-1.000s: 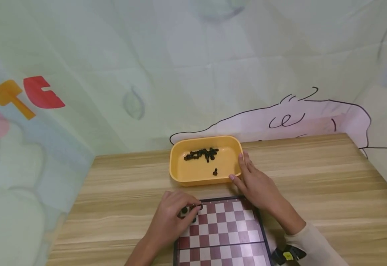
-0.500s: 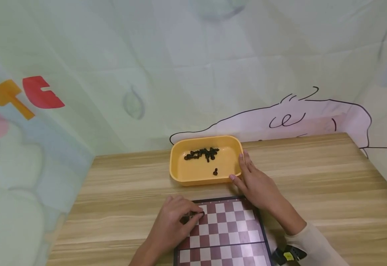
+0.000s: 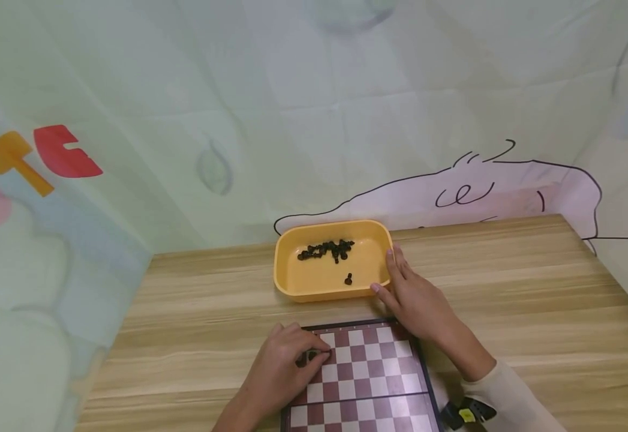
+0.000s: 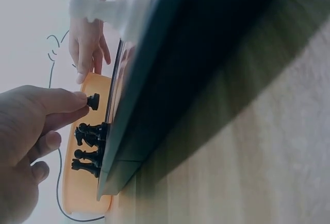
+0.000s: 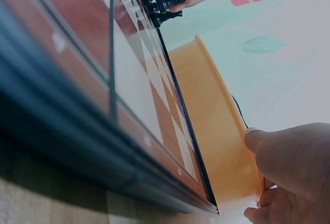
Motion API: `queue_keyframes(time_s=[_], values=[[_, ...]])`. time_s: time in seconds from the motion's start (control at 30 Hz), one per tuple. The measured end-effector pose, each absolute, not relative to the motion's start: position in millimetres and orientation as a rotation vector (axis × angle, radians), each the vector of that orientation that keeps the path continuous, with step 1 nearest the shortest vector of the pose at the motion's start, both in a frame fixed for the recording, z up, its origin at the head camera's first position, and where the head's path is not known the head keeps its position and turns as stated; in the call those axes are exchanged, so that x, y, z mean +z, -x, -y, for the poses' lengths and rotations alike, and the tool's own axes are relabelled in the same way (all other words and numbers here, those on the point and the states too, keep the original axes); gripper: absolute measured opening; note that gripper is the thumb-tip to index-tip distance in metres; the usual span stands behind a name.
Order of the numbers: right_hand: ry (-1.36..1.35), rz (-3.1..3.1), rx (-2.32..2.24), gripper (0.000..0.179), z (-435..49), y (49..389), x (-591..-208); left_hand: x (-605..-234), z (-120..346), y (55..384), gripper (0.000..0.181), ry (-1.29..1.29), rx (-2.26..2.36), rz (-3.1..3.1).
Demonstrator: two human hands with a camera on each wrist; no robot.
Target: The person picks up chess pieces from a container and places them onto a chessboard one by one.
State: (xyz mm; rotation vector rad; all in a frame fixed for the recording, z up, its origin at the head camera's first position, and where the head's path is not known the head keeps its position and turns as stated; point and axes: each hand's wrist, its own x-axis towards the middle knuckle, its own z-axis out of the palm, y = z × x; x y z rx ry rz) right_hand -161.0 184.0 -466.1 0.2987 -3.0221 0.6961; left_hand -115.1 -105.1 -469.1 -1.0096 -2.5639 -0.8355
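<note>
My left hand [image 3: 283, 369] pinches a black chess piece [image 4: 93, 102] between thumb and forefinger, over the far left part of the checkered chessboard [image 3: 362, 370]. The fingers cover the piece's top; its base shows in the left wrist view. Beside it, several black chess pieces [image 4: 88, 136] stand on the board near the edge, a knight among them. My right hand [image 3: 418, 303] holds the near right corner of the yellow tray [image 3: 314, 294], thumb at the near rim and fingers along the right side. In the tray lie several more black chess pieces [image 3: 327, 249], one pawn-like piece [image 3: 348, 279] apart from the heap.
A white chess piece [image 4: 105, 13] stands on the board in the left wrist view. The board and tray rest on a wooden table [image 3: 200, 312], the tray at its back edge by a printed cloth backdrop [image 3: 292, 138]. A black and yellow watch-like band [image 3: 467, 414] shows by the right sleeve.
My left hand, with the chess piece, has come slightly nearer along the board and then stays almost in place. The right hand and the tray have not moved.
</note>
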Motion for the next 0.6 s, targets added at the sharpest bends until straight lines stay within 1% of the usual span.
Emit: queue_keyframes(time_s=[0.6], values=[[-0.297,3.024,0.7,0.084,-185.8,161.2,-465.8,-471.4,100.6,112.0,0.02,0.967,-0.822,2.659]])
